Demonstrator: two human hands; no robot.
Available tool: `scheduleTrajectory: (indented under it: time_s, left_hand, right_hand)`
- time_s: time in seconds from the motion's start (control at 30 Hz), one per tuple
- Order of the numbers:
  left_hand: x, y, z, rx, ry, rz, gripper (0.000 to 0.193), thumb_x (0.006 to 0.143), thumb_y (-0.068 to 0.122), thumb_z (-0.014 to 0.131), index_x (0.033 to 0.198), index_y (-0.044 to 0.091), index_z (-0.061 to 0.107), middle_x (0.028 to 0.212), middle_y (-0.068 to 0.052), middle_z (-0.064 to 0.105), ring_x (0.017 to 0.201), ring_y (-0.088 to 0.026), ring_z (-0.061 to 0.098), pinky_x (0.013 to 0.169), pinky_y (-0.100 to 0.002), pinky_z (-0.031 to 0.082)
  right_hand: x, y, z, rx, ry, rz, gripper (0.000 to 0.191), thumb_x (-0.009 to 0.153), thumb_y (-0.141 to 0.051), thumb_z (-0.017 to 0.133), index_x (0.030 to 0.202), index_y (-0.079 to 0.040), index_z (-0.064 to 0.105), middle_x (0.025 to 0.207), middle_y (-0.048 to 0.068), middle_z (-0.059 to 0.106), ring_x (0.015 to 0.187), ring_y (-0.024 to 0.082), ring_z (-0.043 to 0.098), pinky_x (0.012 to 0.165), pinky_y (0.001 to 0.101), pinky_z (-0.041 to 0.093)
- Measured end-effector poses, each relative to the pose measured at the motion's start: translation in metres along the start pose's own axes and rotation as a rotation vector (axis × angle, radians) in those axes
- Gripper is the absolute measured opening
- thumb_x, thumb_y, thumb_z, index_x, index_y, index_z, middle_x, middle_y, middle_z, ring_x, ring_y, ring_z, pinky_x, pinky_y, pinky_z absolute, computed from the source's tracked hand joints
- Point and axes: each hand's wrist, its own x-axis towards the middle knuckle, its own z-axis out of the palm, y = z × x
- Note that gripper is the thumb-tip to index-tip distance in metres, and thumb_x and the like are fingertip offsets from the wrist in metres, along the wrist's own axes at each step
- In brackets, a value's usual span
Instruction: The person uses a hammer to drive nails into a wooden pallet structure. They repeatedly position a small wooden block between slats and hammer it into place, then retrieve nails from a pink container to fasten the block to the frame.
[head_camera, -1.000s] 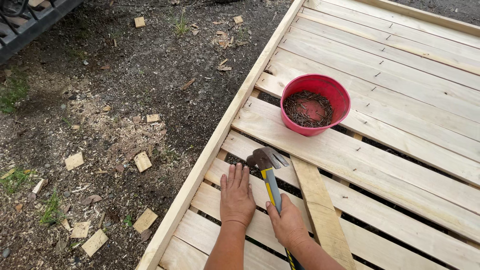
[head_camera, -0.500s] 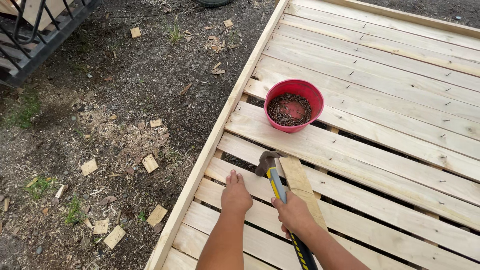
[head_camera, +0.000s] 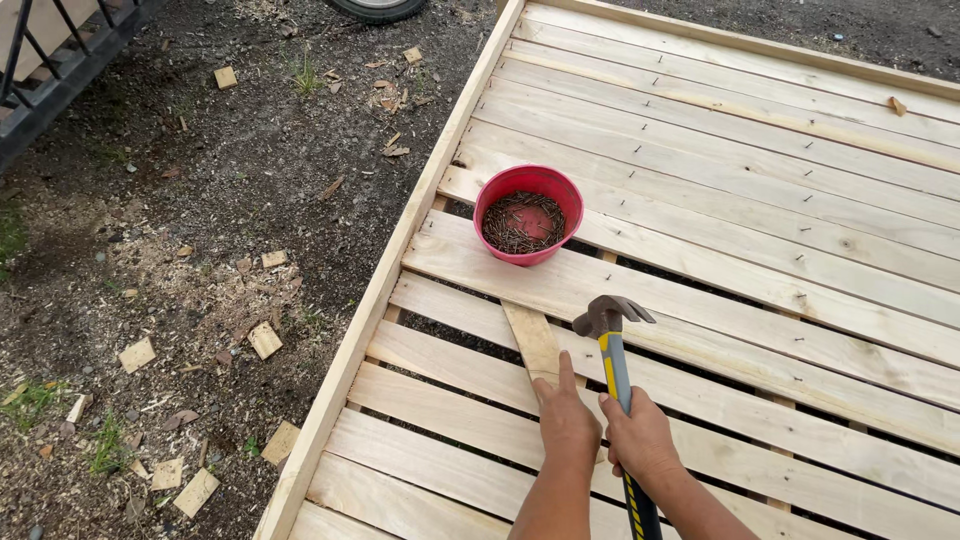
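My right hand (head_camera: 640, 440) grips the yellow-and-grey handle of a claw hammer (head_camera: 612, 340), whose steel head hangs just above a wooden slat. My left hand (head_camera: 567, 420) rests beside it, fingers pointing up along a short loose wood strip (head_camera: 530, 338) that lies across the slats. Whether it pinches a nail I cannot tell. A red bowl (head_camera: 527, 214) filled with dark nails stands on the slats a little beyond the hammer head. All of this sits on a large slatted wooden panel (head_camera: 760, 250) lying flat.
Left of the panel's edge rail (head_camera: 385, 290) is bare dirt with sawdust and several small wood offcuts (head_camera: 265, 340). A black metal fence (head_camera: 55, 60) runs along the top left. Part of a tyre (head_camera: 378, 8) shows at the top.
Both hands and the hammer have shifted right along the panel. The left hand has moved from the slat left of the strip to the strip's lower end, next to the right hand.
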Motion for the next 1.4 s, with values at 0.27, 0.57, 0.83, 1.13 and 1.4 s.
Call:
scheduleTrajectory:
  time_s: [0.27, 0.57, 0.83, 1.13, 1.4]
  left_hand:
    - [-0.011, -0.006, 0.000, 0.297, -0.144, -0.174, 0.109, 0.084, 0.028, 0.085, 0.161, 0.047, 0.011, 0.166, -0.026, -0.001, 0.144, -0.042, 0.028, 0.103, -0.045, 0.050]
    - [-0.022, -0.005, -0.059, 0.406, -0.139, -0.206, 0.103, 0.084, 0.026, 0.074, 0.163, 0.047, 0.011, 0.139, -0.018, 0.038, 0.125, -0.032, 0.050, 0.095, -0.042, 0.055]
    - [-0.007, -0.025, -0.126, 0.491, -0.130, -0.012, 0.085, 0.085, 0.038, 0.066, 0.161, 0.048, 0.026, 0.126, -0.016, 0.054, 0.111, -0.031, 0.067, 0.095, -0.040, 0.058]
    - [0.025, -0.023, -0.215, 0.634, -0.279, 0.152, 0.077, 0.081, 0.033, 0.065, 0.155, 0.038, 0.043, 0.122, -0.004, 0.071, 0.114, -0.023, 0.066, 0.098, -0.038, 0.055]
    - [0.045, -0.037, -0.285, 0.734, -0.364, 0.173, 0.076, 0.080, 0.031, 0.065, 0.153, 0.040, 0.046, 0.122, -0.007, 0.073, 0.112, -0.024, 0.069, 0.099, -0.038, 0.055]
  right_hand:
    - [-0.001, 0.045, 0.002, 0.001, -0.022, 0.076, 0.033, 0.098, -0.032, 0.062, 0.103, 0.000, 0.055, 0.065, 0.011, 0.052, 0.040, 0.022, 0.050, 0.035, 0.0414, 0.044]
    - [-0.026, 0.062, 0.009, -0.172, -0.039, 0.174, 0.031, 0.098, -0.035, 0.059, 0.113, -0.009, 0.052, 0.070, 0.009, 0.060, 0.045, 0.021, 0.057, 0.040, 0.0408, 0.049]
    - [-0.038, 0.020, 0.045, -0.217, -0.077, 0.081, 0.041, 0.100, -0.039, 0.058, 0.110, 0.000, 0.055, 0.071, 0.012, 0.061, 0.047, 0.022, 0.061, 0.041, 0.0394, 0.053]
    - [-0.036, -0.056, 0.089, -0.057, 0.017, 0.084, 0.039, 0.099, -0.037, 0.059, 0.111, 0.000, 0.055, 0.072, 0.013, 0.061, 0.047, 0.022, 0.061, 0.041, 0.0405, 0.053]
    - [-0.048, -0.103, 0.121, 0.004, -0.005, 0.087, 0.035, 0.098, -0.036, 0.059, 0.112, -0.003, 0.055, 0.071, 0.010, 0.058, 0.046, 0.019, 0.058, 0.039, 0.0376, 0.051]
